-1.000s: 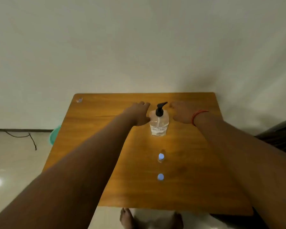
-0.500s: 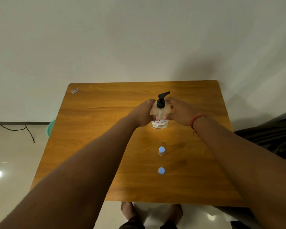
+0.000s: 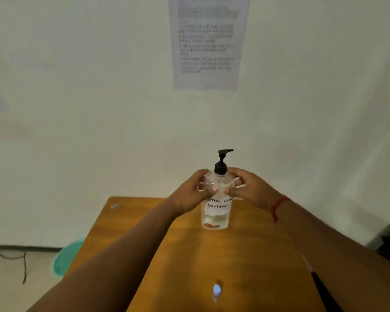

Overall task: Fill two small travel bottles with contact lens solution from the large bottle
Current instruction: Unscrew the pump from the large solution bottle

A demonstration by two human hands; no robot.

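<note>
Head view: large bottle [image 3: 217, 199] between both hands' fingers [image 3: 231, 171].

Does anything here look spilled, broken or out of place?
Nothing stands out. Left hand and right hand hold the large bottle upright, pump on; one small travel bottle stands capped on the dry table.

Pale wall [image 3: 77, 109] with taped printed sheet [image 3: 206, 46], wooden table [image 3: 234, 255], teal basin [image 3: 65, 260] on floor
</note>
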